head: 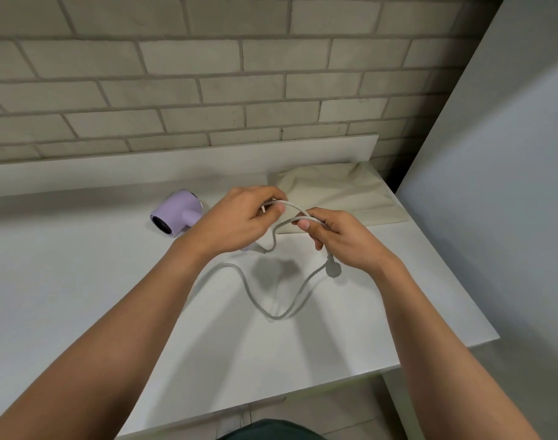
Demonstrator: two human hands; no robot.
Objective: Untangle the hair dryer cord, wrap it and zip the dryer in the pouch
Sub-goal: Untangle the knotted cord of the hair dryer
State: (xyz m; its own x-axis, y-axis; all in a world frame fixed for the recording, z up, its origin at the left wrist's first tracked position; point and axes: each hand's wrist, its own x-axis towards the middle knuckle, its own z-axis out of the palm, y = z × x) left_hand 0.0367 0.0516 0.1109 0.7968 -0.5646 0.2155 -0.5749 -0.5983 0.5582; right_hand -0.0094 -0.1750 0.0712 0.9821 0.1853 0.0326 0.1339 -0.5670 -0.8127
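Brick wall and white tabletop (80, 281): both hands work the grey cord (271, 312) mid-frame, untangling under way.

Left hand (236, 217) pinches one stretch of cord near centre; right hand (341, 239) is clenched round another, an arch of cord spanning between them, the plug (333, 269) dangling just below the right hand. Slack droops in a loop onto the tabletop at lower centre. Lilac dryer (179, 214) lies left of centre; cream pouch (341, 195) lies flat at upper right, untouched. Pulling the arch taut could, I judge, tighten a crossing or drag the dryer. Cord's join to the dryer is hidden behind the left wrist; the pouch zip cannot be made out.
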